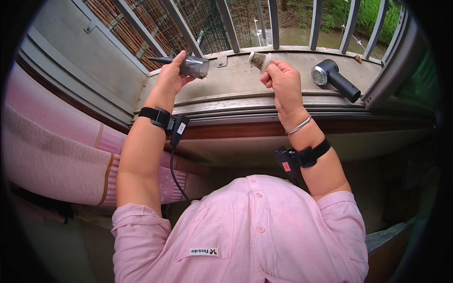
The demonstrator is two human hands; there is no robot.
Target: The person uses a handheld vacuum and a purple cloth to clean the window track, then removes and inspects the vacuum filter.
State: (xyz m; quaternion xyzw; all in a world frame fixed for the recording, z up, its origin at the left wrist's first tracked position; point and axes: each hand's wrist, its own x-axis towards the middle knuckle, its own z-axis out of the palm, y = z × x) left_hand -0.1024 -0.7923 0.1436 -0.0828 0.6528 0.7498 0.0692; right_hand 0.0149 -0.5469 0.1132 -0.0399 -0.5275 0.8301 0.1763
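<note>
My left hand [171, 76] grips the dust cup [195, 66] of a handheld vacuum cleaner, a smoky see-through cup with a dark pointed nozzle [159, 60] towards the left. Clumps of brownish debris [203, 74] show at its open right end. In my right hand [281, 76] is a small pleated filter [260, 61] with pale rims and grey-brown dirt on its pleats, pinched between thumb and fingers. Cup and filter are apart, both above the window ledge. The black vacuum body [336, 80], with a silver grille at one end, lies on the ledge right of my right hand.
Grey metal bars [228, 26] stand along the far edge of the dusty ledge [230, 83]. Nearer me run the window's sliding tracks [226, 106]. A pink curtain [67, 148] hangs at left, a window frame [393, 60] stands at right. Straps with cabled devices circle both forearms.
</note>
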